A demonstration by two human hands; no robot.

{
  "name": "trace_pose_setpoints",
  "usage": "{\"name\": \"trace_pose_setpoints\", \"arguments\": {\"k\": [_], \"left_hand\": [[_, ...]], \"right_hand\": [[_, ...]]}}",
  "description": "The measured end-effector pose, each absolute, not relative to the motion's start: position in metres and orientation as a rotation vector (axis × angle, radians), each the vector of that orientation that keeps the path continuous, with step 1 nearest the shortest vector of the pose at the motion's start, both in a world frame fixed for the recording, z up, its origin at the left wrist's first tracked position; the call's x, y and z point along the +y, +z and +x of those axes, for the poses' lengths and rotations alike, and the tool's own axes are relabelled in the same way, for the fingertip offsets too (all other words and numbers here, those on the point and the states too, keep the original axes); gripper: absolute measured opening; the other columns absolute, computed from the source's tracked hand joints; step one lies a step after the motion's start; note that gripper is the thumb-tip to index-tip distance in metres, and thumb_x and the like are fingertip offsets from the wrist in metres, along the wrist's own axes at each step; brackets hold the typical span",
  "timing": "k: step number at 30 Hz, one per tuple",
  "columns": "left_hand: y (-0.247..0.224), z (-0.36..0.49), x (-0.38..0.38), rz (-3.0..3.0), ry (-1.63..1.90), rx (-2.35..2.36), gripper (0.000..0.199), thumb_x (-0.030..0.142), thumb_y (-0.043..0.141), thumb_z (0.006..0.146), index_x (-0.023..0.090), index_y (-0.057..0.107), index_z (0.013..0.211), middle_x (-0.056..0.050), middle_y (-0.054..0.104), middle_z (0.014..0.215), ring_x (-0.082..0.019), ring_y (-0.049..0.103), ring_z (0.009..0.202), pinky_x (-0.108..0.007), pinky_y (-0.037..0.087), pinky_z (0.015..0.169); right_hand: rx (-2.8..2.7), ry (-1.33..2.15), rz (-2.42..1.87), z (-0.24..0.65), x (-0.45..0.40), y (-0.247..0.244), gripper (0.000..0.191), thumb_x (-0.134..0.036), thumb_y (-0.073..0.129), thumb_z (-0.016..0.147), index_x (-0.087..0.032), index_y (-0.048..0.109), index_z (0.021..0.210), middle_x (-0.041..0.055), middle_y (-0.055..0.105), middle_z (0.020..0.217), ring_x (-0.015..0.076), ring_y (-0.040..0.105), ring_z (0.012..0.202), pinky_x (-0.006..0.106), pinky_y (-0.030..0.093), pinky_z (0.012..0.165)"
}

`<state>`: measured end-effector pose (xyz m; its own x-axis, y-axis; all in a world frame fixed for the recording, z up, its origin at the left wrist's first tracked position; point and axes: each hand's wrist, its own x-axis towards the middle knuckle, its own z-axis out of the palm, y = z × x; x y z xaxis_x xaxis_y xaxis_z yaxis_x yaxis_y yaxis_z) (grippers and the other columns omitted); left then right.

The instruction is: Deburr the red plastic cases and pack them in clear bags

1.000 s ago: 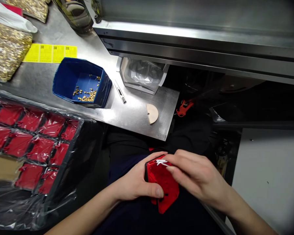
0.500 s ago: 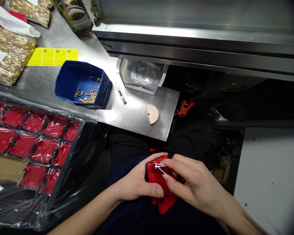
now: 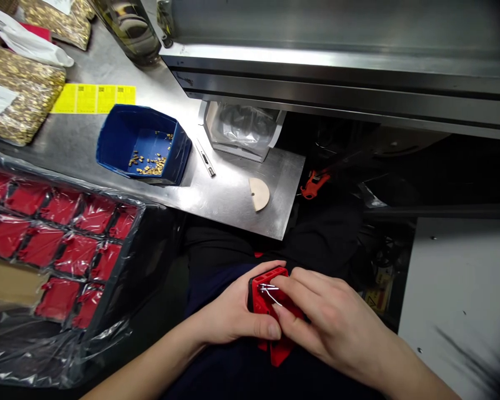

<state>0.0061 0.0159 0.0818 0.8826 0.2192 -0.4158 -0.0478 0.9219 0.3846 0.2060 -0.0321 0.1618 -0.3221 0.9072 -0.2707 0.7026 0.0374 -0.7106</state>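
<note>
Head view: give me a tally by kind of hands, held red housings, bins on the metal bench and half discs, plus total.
Left hand, right hand: 2
Red housing: 1
Blue bin, grey bin: 2
Half disc: 1
Total: 6

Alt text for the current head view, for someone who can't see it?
A person's left hand holds a red part while the right hand touches a thin whitish piece at it. Beyond, a blue bin with small golden pieces sits on a metal table.
</note>
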Motion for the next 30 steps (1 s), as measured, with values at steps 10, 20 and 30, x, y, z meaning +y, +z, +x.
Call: {"name": "trace_pose_setpoints", "arguments": {"k": [10,20,30], "left_hand": [[0.0791,0.0046,0.0133,0.388,0.131,0.468,0.094,0.029,0.094,0.073,0.026,0.042,0.15,-0.01,0.065,0.131,-0.019,0.066,0.102,-0.031,0.05,0.089],[0.0774,0.0051,0.0154,0.403,0.13,0.451,0.096,0.03,0.095,0.072,0.026,0.042,0.151,-0.01,0.065,0.133,-0.023,0.066,0.109,-0.035,0.049,0.096],[0.0776,0.0072,0.0172,0.438,0.132,0.463,0.095,0.032,0.095,0.071,0.024,0.043,0.15,-0.013,0.063,0.138,-0.025,0.065,0.113,-0.036,0.048,0.096]], "right_hand": [[-2.019,1.187,-1.734,0.2047,-0.0348,0.162,0.012,-0.025,0.055,0.102,-0.019,0.065,0.106,-0.0004,0.06,0.083,0.0154,0.055,0.071,0.032,0.041,0.062],[-2.147,1.087,-1.609,0.2069,-0.0277,0.1633,0.022,-0.029,0.048,0.107,-0.016,0.065,0.113,0.0024,0.061,0.088,0.0168,0.056,0.076,0.031,0.046,0.065],[-2.249,0.964,-1.584,0.2076,-0.0269,0.1648,0.025,-0.027,0.046,0.108,-0.014,0.064,0.12,0.0035,0.063,0.089,0.0179,0.057,0.076,0.033,0.048,0.064]]}}
